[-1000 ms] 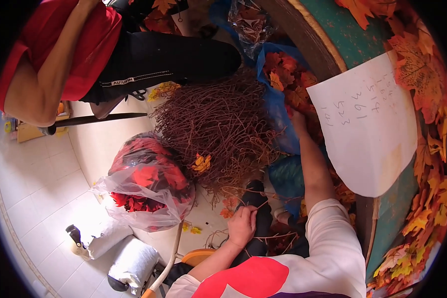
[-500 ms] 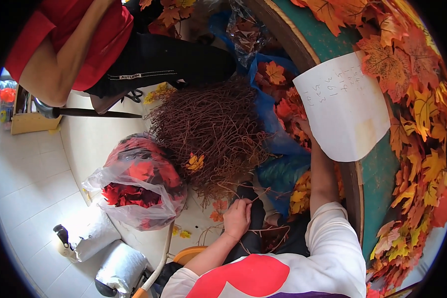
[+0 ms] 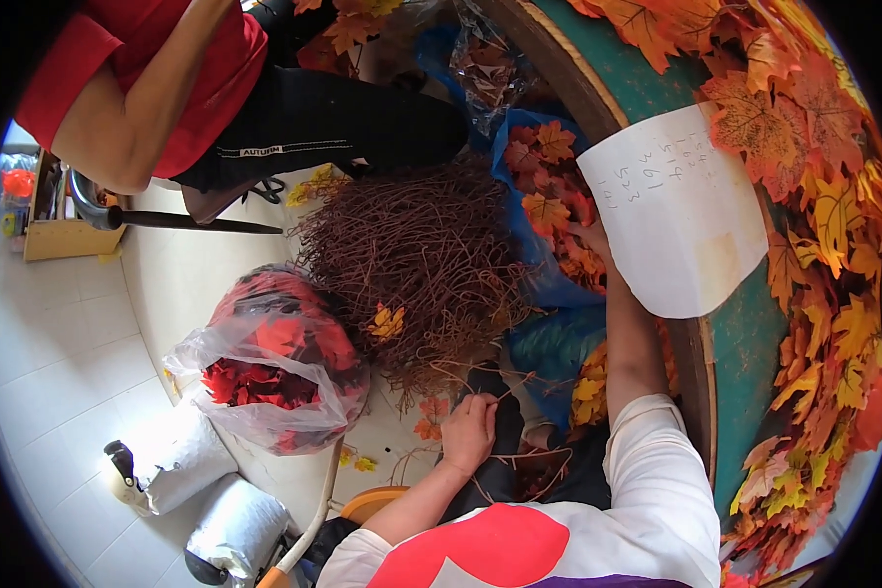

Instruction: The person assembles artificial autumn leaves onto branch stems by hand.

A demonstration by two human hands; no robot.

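My left hand [image 3: 468,432] is closed over my lap on a thin brown vine stem [image 3: 513,390], whose loose strands curl around it. My right arm reaches forward beside the table, and my right hand [image 3: 592,237] is in among orange and red artificial maple leaves [image 3: 549,211]. These leaves fill an open blue plastic bag [image 3: 505,147]. Leaves and the paper's edge partly cover that hand, so its grip is unclear. A large tangled heap of brown vine stems [image 3: 412,255] lies in front of me, with a yellow leaf [image 3: 386,321] on it.
A clear bag of red leaves [image 3: 294,343] stands left of the heap. Along my right runs a green-topped table [image 3: 740,358], with a white sheet [image 3: 681,216] and many autumn leaves [image 3: 833,235]. A co-worker in a red shirt [image 3: 201,88] sits at the far left. White-covered stools [image 3: 230,534] stand lower left.
My right hand has moved forward and deeper into the blue bag, and the leaves there have shifted. The co-worker's arm has moved slightly right. My left hand stays put.
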